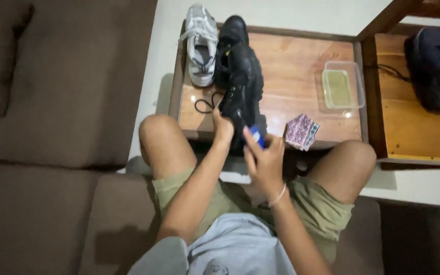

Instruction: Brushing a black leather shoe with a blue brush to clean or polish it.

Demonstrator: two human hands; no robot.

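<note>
while left hand (223, 127) steadies boot (240, 81)

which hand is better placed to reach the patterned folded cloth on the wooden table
Right. The right hand sits beside the pink patterned folded cloth, though it holds a small blue object. The left hand steadies the black lace-up boot, farther away.

Black lace-up boot (240, 81), lying lengthwise on the wooden table (301, 71), toe toward the far edge, heel overhanging the near edge, loose lace curled on its left. Small blue object (258, 137), partly hidden, just beside the boot's heel at the near edge.
</note>
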